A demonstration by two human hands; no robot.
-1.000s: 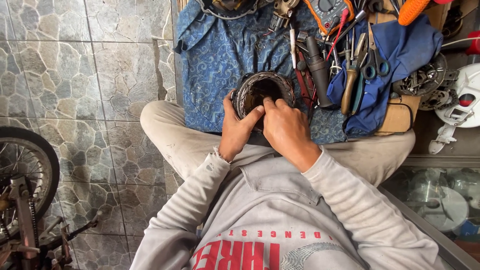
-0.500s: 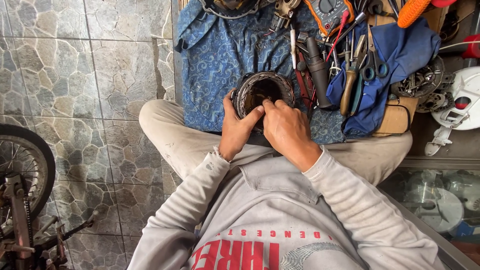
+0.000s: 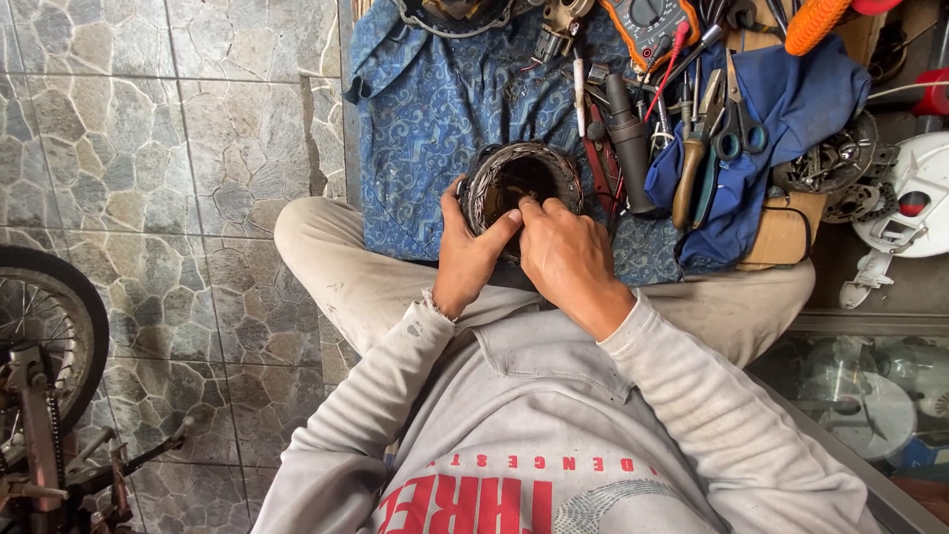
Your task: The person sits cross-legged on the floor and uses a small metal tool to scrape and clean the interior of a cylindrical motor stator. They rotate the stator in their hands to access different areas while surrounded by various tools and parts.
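A round metal stator ring [image 3: 524, 170] with copper windings rests on the blue patterned cloth [image 3: 435, 119] in front of my crossed legs. My left hand [image 3: 467, 252] grips the ring's left rim, thumb stretched across its open centre. My right hand [image 3: 563, 252] lies over the ring's near right edge, with fingertips pressed onto the windings beside my left thumb. The lower part of the ring is hidden under both hands.
Pliers, screwdrivers and scissors [image 3: 732, 138] lie on a darker blue cloth [image 3: 791, 89] to the right, with a multimeter [image 3: 647, 20] above. A white housing [image 3: 914, 203] sits far right. A motorcycle wheel [image 3: 40, 336] stands on the stone-tile floor [image 3: 148, 148] at left.
Both hands keep their place on the ring; my right fingers have shifted slightly along the windings. Nothing else has moved.
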